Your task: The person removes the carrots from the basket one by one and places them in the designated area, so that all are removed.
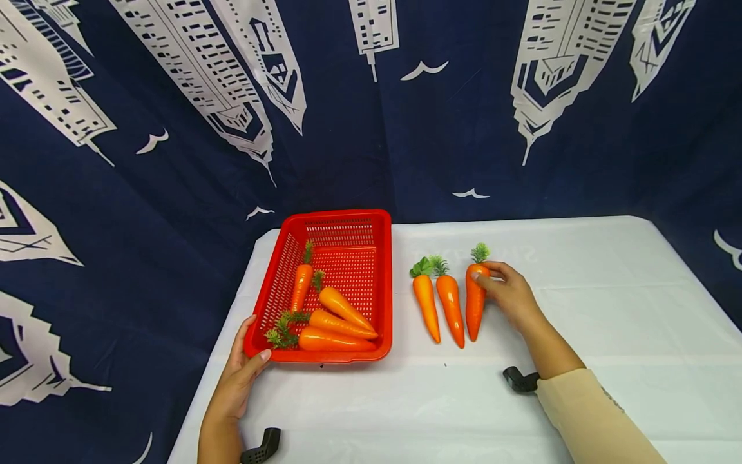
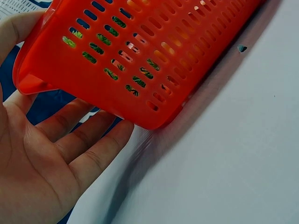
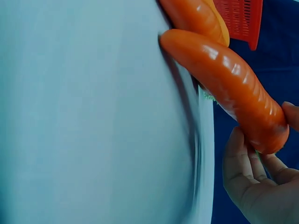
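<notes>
My left hand (image 1: pixel 234 377) grips the near left corner of a red plastic basket (image 1: pixel 384 290), thumb over the rim and fingers along the outside, as the left wrist view also shows. Several orange carrots with green tops lie in the basket, among them one carrot (image 1: pixel 336 341) along the near wall. To the right of it, my right hand (image 1: pixel 510 293) pinches a carrot (image 1: pixel 475 309) by its thick end, just below the leafy top. Its pointed tip faces me. Beside it on the table lie a darker orange carrot (image 1: pixel 450 306) and a lighter orange carrot (image 1: pixel 426 309), side by side.
A white cloth covers the table (image 1: pixel 608 309), whose rounded far corner is at the right. Behind hangs a dark blue curtain (image 1: pixel 435 142) with white buildings and birds. Black wrist devices (image 1: pixel 520 380) sit at both wrists.
</notes>
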`<move>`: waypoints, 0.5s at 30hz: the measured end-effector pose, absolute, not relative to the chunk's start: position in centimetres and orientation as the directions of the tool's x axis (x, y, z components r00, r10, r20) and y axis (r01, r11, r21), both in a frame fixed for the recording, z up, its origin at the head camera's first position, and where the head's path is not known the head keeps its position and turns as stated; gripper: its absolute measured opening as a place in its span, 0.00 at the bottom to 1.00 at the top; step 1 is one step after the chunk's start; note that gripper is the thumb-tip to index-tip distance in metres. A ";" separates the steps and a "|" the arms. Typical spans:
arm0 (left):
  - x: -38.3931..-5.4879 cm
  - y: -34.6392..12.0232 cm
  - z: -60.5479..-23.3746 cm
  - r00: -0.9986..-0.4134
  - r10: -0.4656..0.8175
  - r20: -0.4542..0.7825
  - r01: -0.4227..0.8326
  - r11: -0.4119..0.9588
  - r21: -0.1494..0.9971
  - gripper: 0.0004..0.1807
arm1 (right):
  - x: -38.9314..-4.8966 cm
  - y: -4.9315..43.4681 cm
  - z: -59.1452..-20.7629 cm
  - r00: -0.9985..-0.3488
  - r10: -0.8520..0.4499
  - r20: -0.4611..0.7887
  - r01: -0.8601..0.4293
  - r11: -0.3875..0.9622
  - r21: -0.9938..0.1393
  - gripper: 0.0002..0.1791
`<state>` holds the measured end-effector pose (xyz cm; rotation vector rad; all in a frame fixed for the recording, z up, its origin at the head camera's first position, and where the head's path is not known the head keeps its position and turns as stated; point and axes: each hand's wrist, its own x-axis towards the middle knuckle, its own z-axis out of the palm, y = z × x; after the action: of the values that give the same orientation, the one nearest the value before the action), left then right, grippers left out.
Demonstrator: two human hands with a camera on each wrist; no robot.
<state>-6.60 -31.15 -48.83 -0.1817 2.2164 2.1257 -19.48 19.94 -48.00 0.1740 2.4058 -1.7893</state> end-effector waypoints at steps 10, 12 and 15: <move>-6.7 -31.2 -48.9 -0.992 -0.034 -0.125 -0.126 0.032 0.992 0.42 | -19.9 20.0 -49.1 -0.970 -0.100 -0.222 0.179 0.327 -0.928 0.44; -6.7 -31.2 -48.9 -0.992 -0.033 -0.124 -0.125 0.031 0.992 0.42 | -19.9 19.9 -49.2 -0.967 -0.115 -0.227 0.177 0.340 -0.924 0.45; -6.7 -31.2 -48.9 -0.991 -0.035 -0.126 -0.127 0.034 0.991 0.42 | -19.8 19.8 -49.0 -0.962 -0.120 -0.244 0.182 0.383 -0.906 0.47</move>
<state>-6.69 -31.21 -48.91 -0.1738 2.2095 2.1319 -19.79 19.79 -48.96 0.0544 2.3758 -1.6079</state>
